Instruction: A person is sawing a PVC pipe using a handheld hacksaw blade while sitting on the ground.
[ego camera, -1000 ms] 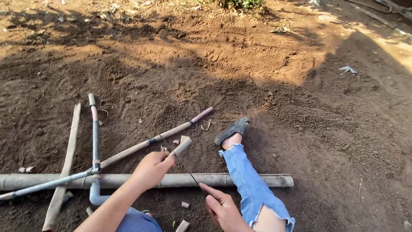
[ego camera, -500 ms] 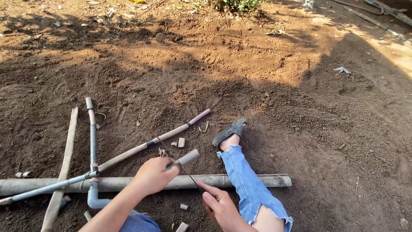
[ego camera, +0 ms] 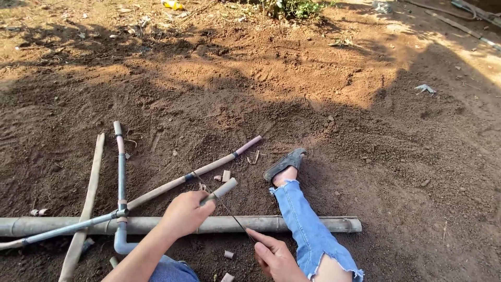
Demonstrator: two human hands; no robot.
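Grip on the short pipe piece (ego camera: 220, 189) is kept by the left hand (ego camera: 183, 213), fingers wrapped shut; against the earlier frames the piece is raised slightly, toward frame centre — work on it appears under way. A thin blade (ego camera: 236, 222) is pinched by the right hand (ego camera: 275, 256), lower centre. One thick pipe (ego camera: 313, 224) lies across the soil (ego camera: 323, 104); about five small offcuts (ego camera: 226, 175) are counted nearby.

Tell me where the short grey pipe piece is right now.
In the head view, the short grey pipe piece is low and centre-left, gripped in the left hand, raised over the long pipe lying on the soil, just left of the jeans leg.
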